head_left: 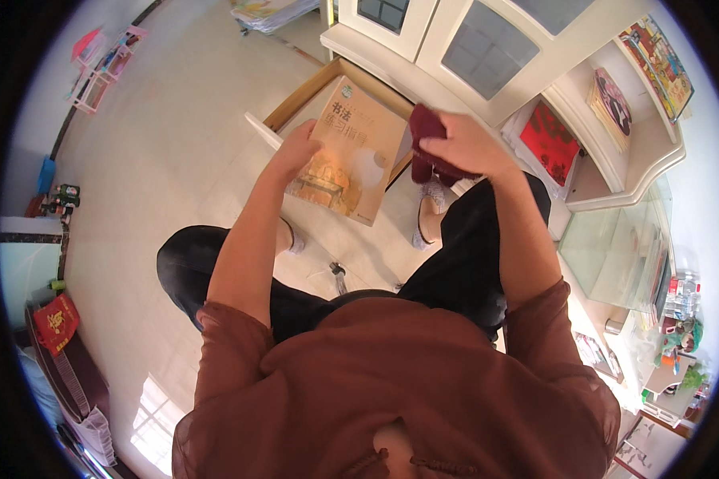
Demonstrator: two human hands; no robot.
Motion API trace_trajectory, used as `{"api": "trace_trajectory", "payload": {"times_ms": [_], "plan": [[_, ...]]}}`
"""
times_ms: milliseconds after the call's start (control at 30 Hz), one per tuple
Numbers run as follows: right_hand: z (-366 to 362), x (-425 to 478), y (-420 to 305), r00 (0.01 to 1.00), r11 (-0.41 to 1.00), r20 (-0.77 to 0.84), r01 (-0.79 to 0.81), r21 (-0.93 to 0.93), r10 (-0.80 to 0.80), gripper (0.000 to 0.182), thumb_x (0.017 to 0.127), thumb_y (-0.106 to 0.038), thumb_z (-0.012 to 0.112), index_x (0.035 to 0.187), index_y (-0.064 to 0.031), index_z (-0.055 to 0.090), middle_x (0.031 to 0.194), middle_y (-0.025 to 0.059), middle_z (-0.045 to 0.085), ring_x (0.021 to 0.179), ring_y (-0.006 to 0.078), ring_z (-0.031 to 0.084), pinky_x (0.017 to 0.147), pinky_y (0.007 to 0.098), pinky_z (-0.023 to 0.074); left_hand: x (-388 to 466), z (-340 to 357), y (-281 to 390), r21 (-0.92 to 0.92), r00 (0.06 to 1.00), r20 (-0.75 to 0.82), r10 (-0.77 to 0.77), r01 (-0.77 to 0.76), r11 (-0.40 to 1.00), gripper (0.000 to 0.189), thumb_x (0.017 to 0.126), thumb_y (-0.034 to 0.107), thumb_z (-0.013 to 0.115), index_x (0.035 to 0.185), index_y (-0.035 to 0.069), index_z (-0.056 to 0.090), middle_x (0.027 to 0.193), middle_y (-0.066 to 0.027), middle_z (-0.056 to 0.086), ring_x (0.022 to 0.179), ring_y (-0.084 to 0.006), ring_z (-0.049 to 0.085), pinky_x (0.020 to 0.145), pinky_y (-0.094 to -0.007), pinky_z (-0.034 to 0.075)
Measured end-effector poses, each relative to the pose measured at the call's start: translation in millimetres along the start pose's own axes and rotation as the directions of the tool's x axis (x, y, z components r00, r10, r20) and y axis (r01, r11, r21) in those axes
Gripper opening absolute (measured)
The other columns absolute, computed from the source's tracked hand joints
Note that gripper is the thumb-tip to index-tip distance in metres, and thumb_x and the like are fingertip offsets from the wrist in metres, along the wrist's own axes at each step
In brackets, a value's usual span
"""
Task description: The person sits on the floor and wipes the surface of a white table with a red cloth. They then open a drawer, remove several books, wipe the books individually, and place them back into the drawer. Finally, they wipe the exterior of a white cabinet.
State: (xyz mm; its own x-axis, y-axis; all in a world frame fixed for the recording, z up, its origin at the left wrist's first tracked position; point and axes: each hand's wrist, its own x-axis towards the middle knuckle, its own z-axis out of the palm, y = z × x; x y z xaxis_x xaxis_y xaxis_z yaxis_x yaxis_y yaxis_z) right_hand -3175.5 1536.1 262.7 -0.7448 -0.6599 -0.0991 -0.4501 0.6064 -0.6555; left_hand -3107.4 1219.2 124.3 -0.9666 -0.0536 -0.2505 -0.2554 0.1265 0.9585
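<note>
My left hand (299, 149) grips the left edge of a tan paperback book (350, 152), its thumb over the printed cover. The book is tilted above a pulled-out wooden drawer (304, 93), hiding much of its inside. In my right hand (464, 141) is a bunched dark red cloth (426, 135), held just beside the book's right edge. The cloth hangs down below the fingers.
White cabinet doors (479, 51) with glass panes rise behind the drawer. Shelves on the right hold a red packet (550, 143) and booklets (611, 102). Below them is a glass shelf (611, 257). A small black-topped object (337, 269) stands on the floor between my feet.
</note>
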Motion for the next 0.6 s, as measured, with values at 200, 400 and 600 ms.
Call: {"api": "trace_trajectory", "payload": {"times_ms": [200,400,600], "plan": [[-23.1,30.0,13.6,0.976,0.645,-0.046,-0.104,0.757,0.211,0.036,0.090,-0.021,0.068,0.120,-0.0013,0.062,0.105,0.0092,0.069,0.088,0.0198,0.069,0.078,0.0332,0.0566,82.2,6.9,-16.5,0.062,0.987,0.097,-0.131,0.126,0.990,0.045,0.081,-0.002,0.056,0.126,0.000,0.060,0.104,-0.0068,0.067,0.088,-0.0160,0.061,0.080,-0.0307,0.050],[-43.0,61.3,33.8,0.948,0.582,-0.201,0.021,0.813,0.246,0.033,0.090,-0.020,0.069,0.115,-0.0001,0.062,0.101,0.0105,0.070,0.087,0.0206,0.069,0.077,0.0353,0.0579,155.0,6.4,-96.4,0.142,0.986,0.105,-0.130,0.115,0.983,0.042,0.078,-0.002,0.061,0.120,0.003,0.065,0.098,-0.0088,0.070,0.086,-0.0192,0.064,0.078,-0.0345,0.050],[-48.3,75.7,26.9,0.941,0.557,-0.221,0.042,0.829,0.258,0.034,0.091,-0.021,0.068,0.114,0.0015,0.059,0.098,0.0139,0.069,0.080,0.0241,0.071,0.071,0.0373,0.0593,175.1,17.3,-131.3,0.312,0.974,0.148,-0.170,0.117,0.943,0.040,0.082,0.008,0.067,0.122,0.003,0.064,0.108,-0.0141,0.071,0.105,-0.0285,0.066,0.091,-0.0374,0.049]]}}
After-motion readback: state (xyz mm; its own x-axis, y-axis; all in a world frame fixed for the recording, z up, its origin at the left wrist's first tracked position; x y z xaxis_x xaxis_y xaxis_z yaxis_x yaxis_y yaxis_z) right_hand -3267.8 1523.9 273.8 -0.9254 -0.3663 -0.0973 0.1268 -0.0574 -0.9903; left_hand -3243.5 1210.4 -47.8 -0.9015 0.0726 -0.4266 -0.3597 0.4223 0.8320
